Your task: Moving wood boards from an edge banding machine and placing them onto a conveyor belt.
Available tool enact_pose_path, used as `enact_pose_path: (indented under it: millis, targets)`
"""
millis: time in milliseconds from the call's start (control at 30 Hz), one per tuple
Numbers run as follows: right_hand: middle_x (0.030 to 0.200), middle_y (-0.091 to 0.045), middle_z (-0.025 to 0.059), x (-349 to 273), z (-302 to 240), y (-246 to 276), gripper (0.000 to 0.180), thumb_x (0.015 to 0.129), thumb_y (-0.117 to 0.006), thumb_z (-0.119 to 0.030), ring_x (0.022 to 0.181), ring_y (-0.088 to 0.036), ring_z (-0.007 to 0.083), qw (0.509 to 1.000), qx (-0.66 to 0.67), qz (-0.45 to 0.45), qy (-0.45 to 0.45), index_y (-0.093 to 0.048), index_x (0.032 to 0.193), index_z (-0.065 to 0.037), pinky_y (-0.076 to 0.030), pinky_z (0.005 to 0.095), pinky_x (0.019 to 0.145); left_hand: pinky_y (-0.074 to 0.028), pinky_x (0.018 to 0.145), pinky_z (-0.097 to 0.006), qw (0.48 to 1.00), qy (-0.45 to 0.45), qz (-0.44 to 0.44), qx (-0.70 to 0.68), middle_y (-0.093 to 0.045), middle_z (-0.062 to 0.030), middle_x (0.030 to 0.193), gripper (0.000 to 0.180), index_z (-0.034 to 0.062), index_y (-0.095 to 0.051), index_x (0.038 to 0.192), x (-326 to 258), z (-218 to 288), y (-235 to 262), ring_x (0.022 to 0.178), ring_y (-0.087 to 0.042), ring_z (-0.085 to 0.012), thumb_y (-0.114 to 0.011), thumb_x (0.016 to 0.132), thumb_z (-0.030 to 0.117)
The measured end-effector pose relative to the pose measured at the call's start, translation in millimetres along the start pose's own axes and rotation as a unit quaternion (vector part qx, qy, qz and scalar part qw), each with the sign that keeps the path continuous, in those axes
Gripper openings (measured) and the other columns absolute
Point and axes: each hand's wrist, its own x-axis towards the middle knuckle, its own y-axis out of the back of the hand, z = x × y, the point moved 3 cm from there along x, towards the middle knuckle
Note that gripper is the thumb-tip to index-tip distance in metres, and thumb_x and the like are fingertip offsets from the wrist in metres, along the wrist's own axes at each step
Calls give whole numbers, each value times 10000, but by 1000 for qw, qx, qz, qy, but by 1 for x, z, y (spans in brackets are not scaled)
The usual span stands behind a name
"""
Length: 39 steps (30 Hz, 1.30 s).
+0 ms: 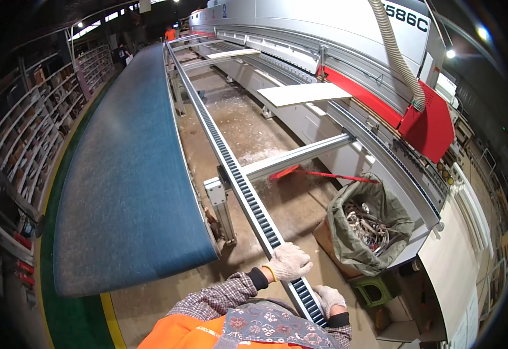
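Observation:
A long, narrow roller rail (239,180), metal with dark rollers, runs from my body far into the hall. My left hand (289,262), in an off-white knit glove, lies across the rail near its close end, fingers curled over the right edge. Closer to my body, my right hand (328,299), gloved the same way, holds the rail's right side; its fingertips are partly hidden. To the right, a white panel (304,93) sticks out from the big white machine (300,23), with another pale panel (234,53) farther back.
On the left stretches a wide blue conveyor belt (131,174). A green sack (347,232) of tangled strips stands at the right, beside a red-handled tool (335,175). A metal crossbeam (300,155) joins the rail to the machine. Far off, a person in orange (170,35) stands.

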Motion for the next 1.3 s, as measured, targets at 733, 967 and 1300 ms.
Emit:
enact_pose_path:
  millis: [733, 967, 1300]
  targets:
    - [1162, -699, 181, 0, -4, 3, 387, 963, -522, -402, 1108, -649, 371, 1000, 5, -8, 9, -713, 1222, -187, -514, 451, 959, -510, 781, -465, 1000, -2, -1, 4, -679, -129, 739, 367, 120, -699, 747, 0, -1, -1, 771, -675, -332, -532, 944, 382]
    - [1126, -697, 185, 0, -3, 2, 367, 960, -511, -385, 1077, -649, 388, 1000, -15, 1, 19, -709, 1179, -167, -517, 474, 927, -501, 777, -458, 1000, -3, 4, 4, -661, -114, 719, 378, 115, -676, 727, -1, -2, -2, 764, -656, -319, -526, 949, 382]
    - [1189, -687, 174, 1, -3, 2, 388, 959, -513, -401, 1133, -634, 376, 1000, 7, -20, 0, -694, 1246, -212, -506, 449, 972, -500, 806, -452, 1000, -1, -13, 1, -691, -111, 772, 399, 103, -693, 761, 0, -2, -2, 812, -666, -316, -501, 963, 387]
